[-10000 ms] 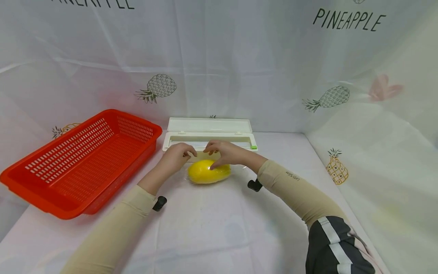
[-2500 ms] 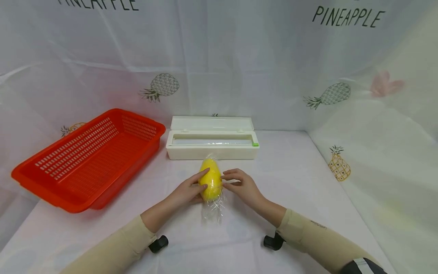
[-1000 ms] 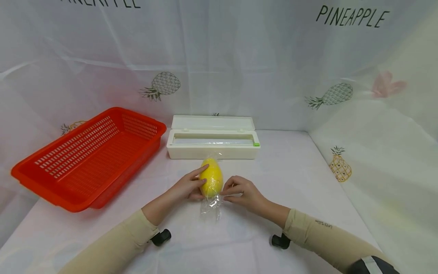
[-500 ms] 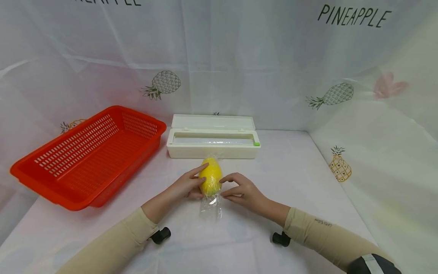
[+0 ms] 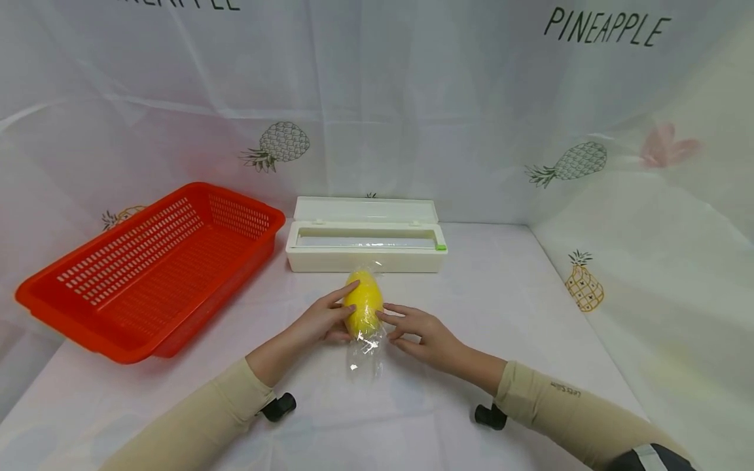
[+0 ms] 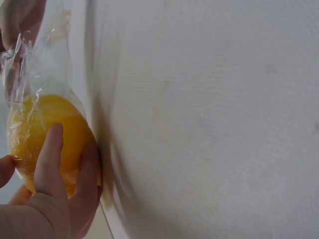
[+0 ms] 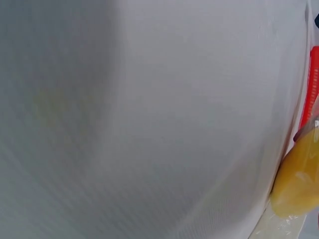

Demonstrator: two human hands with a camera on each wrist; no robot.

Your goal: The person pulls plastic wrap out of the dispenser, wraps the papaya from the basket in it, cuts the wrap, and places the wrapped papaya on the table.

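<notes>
A smooth yellow oval fruit (image 5: 368, 302), wrapped in clear cling film, stands lengthwise in the middle of the table. My left hand (image 5: 321, 320) holds it from the left; in the left wrist view its fingers (image 6: 49, 169) curl round the fruit's side. Loose crinkled film (image 5: 366, 358) trails from the near end of the fruit. On the other side, my right hand (image 5: 427, 337) has its fingers extended, fingertips right at the fruit's edge, thumb apart and close to the film. Only part of the fruit (image 7: 299, 179) shows in the right wrist view, at its lower right.
Behind the fruit sits a white cling film dispenser (image 5: 365, 262), lid raised, with a roll inside and a green slider at its right end. A red slotted basket (image 5: 259, 261) stands to the left. A pineapple-printed sheet (image 5: 412, 131) hangs behind the table.
Ten seconds ago the fruit lay crosswise with both hands over it; it has since turned lengthwise and come nearer. Over the last second, my right fingers shifted slightly and spread; my left hand stayed.
</notes>
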